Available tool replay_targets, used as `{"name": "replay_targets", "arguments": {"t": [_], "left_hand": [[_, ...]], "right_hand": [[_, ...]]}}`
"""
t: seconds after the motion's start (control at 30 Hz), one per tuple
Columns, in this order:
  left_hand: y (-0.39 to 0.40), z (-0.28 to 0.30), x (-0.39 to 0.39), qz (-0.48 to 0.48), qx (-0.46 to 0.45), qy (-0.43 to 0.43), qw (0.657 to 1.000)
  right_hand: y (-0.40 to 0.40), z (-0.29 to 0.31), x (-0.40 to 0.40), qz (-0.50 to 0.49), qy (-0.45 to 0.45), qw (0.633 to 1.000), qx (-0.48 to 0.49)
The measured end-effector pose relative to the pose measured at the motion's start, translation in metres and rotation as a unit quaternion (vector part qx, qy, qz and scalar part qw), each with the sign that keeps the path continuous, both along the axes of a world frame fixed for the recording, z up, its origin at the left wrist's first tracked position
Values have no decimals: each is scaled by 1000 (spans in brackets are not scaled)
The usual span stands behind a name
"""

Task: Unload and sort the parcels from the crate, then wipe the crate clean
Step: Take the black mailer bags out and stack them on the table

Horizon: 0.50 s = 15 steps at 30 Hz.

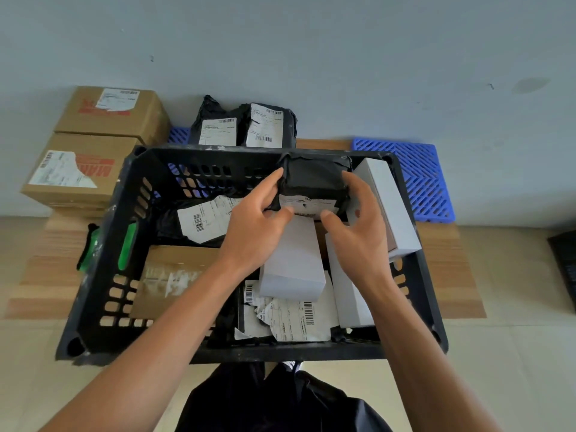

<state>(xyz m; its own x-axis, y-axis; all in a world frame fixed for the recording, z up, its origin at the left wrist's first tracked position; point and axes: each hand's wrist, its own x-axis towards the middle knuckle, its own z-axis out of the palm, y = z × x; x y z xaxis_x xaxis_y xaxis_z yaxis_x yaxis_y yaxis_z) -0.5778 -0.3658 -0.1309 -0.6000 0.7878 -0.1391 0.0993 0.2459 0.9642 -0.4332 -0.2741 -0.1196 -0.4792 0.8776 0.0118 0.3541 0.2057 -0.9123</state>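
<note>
Left hand (258, 210): fingers curled round the left end of the black parcel (313, 179), thumb on its label.
Right hand (358, 219): gripping the parcel's right end, thumb pressed under the label edge.
Black parcel: small, squarish, wrapped in creased black plastic; white shipping label on the near face; held above the crate's far side.
Crate (103, 275): black plastic, slotted walls, scuffed rim, green grips on its left wall.
Crate contents: brown cardboard box (168, 275) with torn tape; plain white boxes (293, 263); a tall white box (389, 201) leaning on the right wall; black bag with crumpled label (205, 218); crumpled barcode papers (293, 319).
Beyond the crate: two black bagged parcels (243, 126) side by side; two brown cartons (93, 145) left; blue plastic grid mat (414, 176) right.
</note>
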Motion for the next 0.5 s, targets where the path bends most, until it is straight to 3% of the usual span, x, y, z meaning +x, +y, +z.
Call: {"name": "replay_targets", "arguments": {"t": [0.5], "left_hand": [[-45,48,44,77,113,52,989]], "right_hand": [[-33,39,24,-15,146,989,15]]}}
